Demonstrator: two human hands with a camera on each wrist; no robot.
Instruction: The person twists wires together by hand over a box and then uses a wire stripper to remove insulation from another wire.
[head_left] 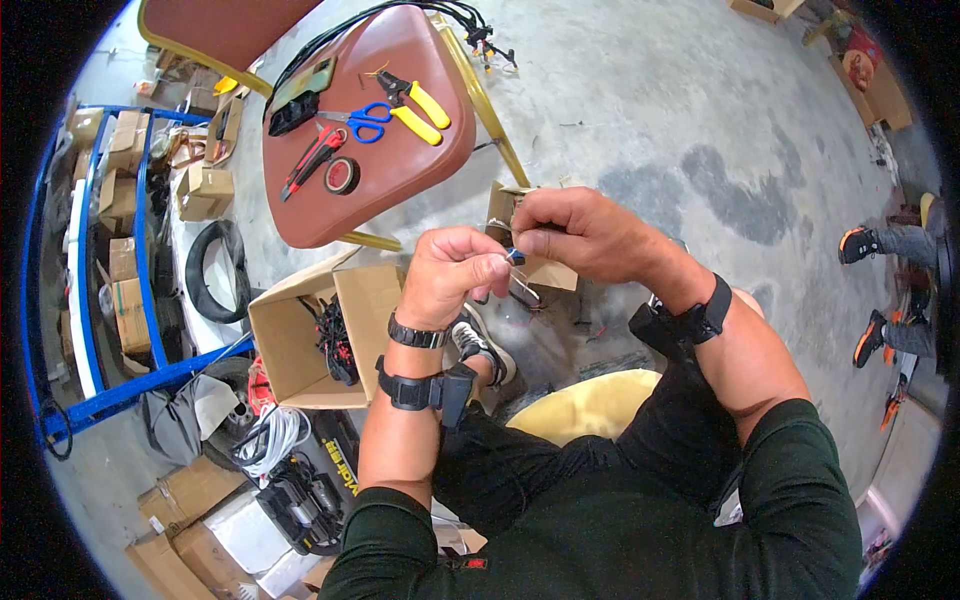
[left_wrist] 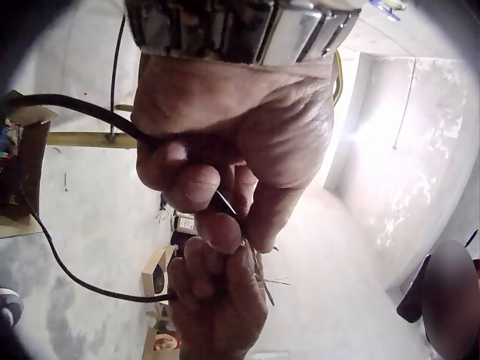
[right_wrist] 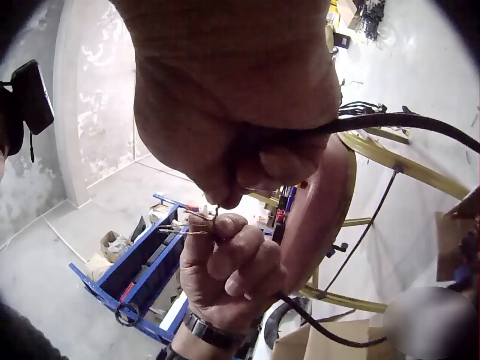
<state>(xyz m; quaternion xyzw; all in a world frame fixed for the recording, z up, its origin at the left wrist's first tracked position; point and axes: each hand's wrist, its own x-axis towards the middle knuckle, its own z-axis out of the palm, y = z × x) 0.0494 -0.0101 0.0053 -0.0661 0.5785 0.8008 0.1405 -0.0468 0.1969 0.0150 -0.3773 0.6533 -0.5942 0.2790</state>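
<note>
In front of the body, my left hand [head_left: 450,270] and right hand [head_left: 580,235] meet at the fingertips. The left fingers curl round one black cable [left_wrist: 82,103], and the right fingers curl round another black cable [right_wrist: 405,124]. Thin bare wire ends [right_wrist: 174,231] poke out between the two thumbs and forefingers, which pinch them together. A bit of blue [head_left: 515,256] shows at the fingertips in the head view. Curled fingers hide most of the join.
Ahead stands a brown chair [head_left: 400,190] bearing wire strippers [head_left: 420,112], blue scissors [head_left: 368,122], a red utility knife [head_left: 314,160], a tape roll [head_left: 342,175] and black cables [head_left: 345,25]. An open cardboard box [head_left: 365,310] with cables sits below left, near a blue rack [head_left: 150,250].
</note>
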